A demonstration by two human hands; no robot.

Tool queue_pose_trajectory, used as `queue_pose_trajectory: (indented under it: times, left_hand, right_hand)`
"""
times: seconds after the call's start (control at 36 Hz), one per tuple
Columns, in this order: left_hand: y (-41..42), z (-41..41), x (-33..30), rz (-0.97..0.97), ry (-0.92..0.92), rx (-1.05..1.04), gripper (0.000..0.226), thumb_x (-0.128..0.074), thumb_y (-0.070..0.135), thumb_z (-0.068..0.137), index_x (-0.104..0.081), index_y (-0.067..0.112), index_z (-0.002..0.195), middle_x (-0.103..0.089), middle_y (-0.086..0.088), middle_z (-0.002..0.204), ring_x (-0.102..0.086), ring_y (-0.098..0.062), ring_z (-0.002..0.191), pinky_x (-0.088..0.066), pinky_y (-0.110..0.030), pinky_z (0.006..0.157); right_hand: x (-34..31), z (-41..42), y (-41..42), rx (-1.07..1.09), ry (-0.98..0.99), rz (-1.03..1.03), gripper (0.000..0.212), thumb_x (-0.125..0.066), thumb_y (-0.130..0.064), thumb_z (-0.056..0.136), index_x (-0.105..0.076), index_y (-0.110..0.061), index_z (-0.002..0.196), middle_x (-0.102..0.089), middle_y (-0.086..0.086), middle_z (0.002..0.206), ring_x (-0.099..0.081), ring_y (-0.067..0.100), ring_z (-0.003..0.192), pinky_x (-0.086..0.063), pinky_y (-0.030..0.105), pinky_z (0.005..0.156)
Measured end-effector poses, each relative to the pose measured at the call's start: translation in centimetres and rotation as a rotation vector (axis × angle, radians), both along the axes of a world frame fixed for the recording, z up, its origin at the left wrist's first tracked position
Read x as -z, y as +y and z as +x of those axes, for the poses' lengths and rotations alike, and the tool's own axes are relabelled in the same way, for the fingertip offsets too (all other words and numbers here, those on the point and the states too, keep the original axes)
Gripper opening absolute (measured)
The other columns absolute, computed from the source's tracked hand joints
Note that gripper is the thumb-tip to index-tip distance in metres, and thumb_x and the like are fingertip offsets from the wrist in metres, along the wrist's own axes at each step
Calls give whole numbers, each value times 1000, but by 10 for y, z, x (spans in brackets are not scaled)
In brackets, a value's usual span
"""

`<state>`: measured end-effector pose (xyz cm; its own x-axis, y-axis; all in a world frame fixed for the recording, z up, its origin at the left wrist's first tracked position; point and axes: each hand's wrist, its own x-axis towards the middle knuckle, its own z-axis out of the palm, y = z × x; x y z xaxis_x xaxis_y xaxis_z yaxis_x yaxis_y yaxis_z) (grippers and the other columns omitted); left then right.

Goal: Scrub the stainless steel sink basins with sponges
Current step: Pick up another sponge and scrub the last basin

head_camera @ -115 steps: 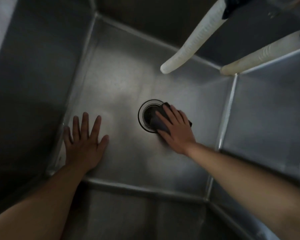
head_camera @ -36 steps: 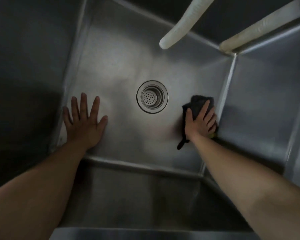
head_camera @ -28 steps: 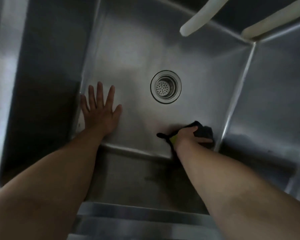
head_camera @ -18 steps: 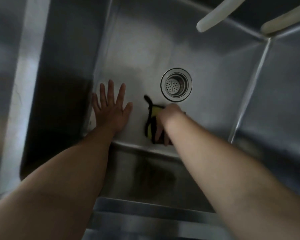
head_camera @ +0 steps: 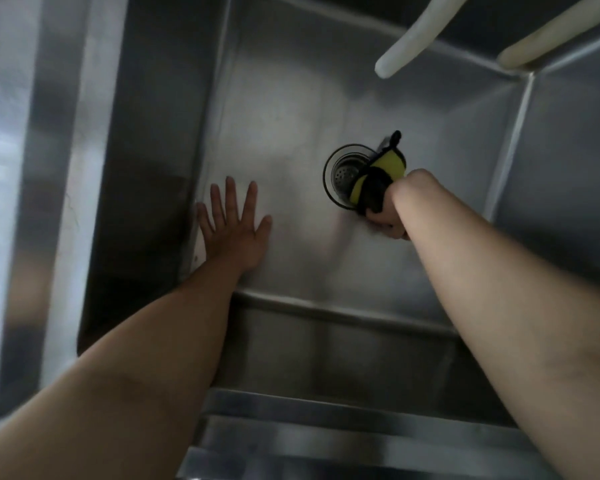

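I look down into a deep stainless steel sink basin [head_camera: 291,109]. My left hand [head_camera: 234,230] lies flat on the basin floor near the left wall, fingers spread and straight. My right hand [head_camera: 397,206] grips a yellow sponge with a dark scrubbing side [head_camera: 381,176], fingers curled round it. The sponge sits over the right edge of the round drain strainer [head_camera: 343,174] and hides part of it. A dark strap or loop sticks up from the sponge's far end.
Two pale hoses hang in from the upper right: one [head_camera: 413,39] ends above the basin floor, the other [head_camera: 548,32] ends over the back right corner. The basin's front rim [head_camera: 326,434] is at the bottom and a broad steel ledge [head_camera: 59,168] runs along the left.
My right hand has swept the sponge from the right side along the front of the floor and now up onto the drain's right edge. The left hand stays planted. The view has shifted left.
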<state>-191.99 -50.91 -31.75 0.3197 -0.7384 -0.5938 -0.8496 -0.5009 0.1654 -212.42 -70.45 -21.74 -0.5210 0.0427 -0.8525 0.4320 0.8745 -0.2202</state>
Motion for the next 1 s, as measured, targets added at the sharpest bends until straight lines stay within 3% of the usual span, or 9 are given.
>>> queue_pose_trajectory:
  times: [0.14,0.22,0.31,0.42,0.53,0.61,0.78,0.89,1.0]
  left_hand:
    - [-21,-6,-28,178,79,-21,86,-37,57,94,24,39,152,39,-4,157,35,-31,145,18,-55,118]
    - [-41,-2,-61,305,172,-16,81,-49,53,93,-5,34,158,16,-7,166,12,-34,153,1,-52,122]
    - [-45,5,-113,377,254,59,58,-38,54,99,-36,28,150,-30,-8,161,-31,-34,145,-25,-49,118]
    - [8,5,-204,260,405,37,61,-49,51,97,-32,36,154,-30,7,162,-30,-19,147,-22,-34,120]
    - [82,2,-261,176,145,104,53,-34,56,97,-38,41,148,-41,12,155,-34,-19,144,-22,-40,117]
    - [113,-10,-273,-7,-14,55,45,-34,47,99,-65,31,128,-61,7,136,-45,-20,138,-20,-42,120]
    - [127,-27,-263,-246,-97,-87,34,-50,34,93,-76,21,111,-73,5,117,-59,-20,124,-30,-47,116]
    - [127,-27,-261,-237,-124,-101,39,-48,37,92,-73,24,119,-70,6,124,-55,-18,130,-25,-44,120]
    - [123,-27,-261,-157,-131,-102,42,-40,43,95,-74,28,115,-69,8,125,-52,-18,131,-23,-44,119]
  right_hand:
    - [1,-44,22,-173,43,-223,29,-48,-22,99,-60,-13,125,-64,13,122,-66,38,100,-55,66,78]
    - [-7,-57,52,-536,87,-293,37,-58,-9,90,-56,-25,123,-62,5,115,-63,28,93,-59,45,62]
    - [-7,-51,83,-981,67,-396,51,-60,1,84,-59,-27,126,-63,6,122,-59,20,99,-50,29,78]
    - [0,1,102,-1642,33,-534,63,-57,5,82,-53,-20,140,-54,12,140,-50,30,128,-39,34,110]
    - [8,78,120,-2407,58,-675,68,-54,-8,87,-40,-36,147,-36,5,154,-38,36,133,-39,48,106]
    - [11,123,149,-2889,-11,-758,52,-48,-24,98,-40,-38,147,-33,2,157,-30,33,140,-26,56,110]
    - [17,147,187,-3050,23,-613,50,-41,-30,103,-32,-39,151,-19,1,162,-7,32,151,-7,71,115]
    - [23,129,188,-3179,-23,-675,53,-36,-33,105,-22,-41,155,-12,-3,166,2,31,154,-1,71,115]
    - [28,94,172,-3242,-22,-769,59,-52,-27,97,-32,-44,150,-18,-4,165,1,28,154,1,70,115]
